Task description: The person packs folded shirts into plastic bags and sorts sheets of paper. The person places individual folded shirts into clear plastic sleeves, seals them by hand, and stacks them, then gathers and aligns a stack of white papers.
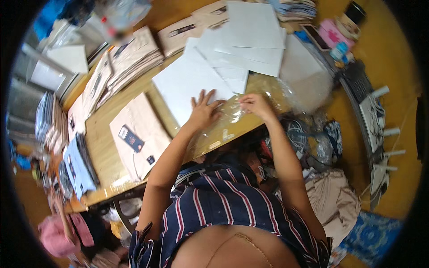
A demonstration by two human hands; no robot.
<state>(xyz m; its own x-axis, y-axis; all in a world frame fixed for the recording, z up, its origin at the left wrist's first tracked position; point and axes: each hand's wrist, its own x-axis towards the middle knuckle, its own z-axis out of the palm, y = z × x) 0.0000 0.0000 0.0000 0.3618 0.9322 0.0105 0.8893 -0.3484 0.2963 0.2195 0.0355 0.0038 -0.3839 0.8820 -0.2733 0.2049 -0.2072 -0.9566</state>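
Observation:
My left hand (206, 110) lies with its fingers spread over the lower right part of a white sheet (178, 82), beside a clear plastic bag (234, 115). The fingers of my right hand (255, 106) are pinched together on the bag's thin film, just right of the sheet's corner. More white sheets (254, 27) overlap one another at the far side of the table. To the left of my left arm is a folded pale pink shirt (140, 129) with a dark hang tag (131, 139) on its front.
Stacks of folded pale pink shirts (134, 60) line the table's far left edge. Blue folded shirts (80, 167) are at the left corner. A phone (315, 37) and a pile of clear bags (308, 73) are on the right. Another person in pink (60, 234) is at lower left.

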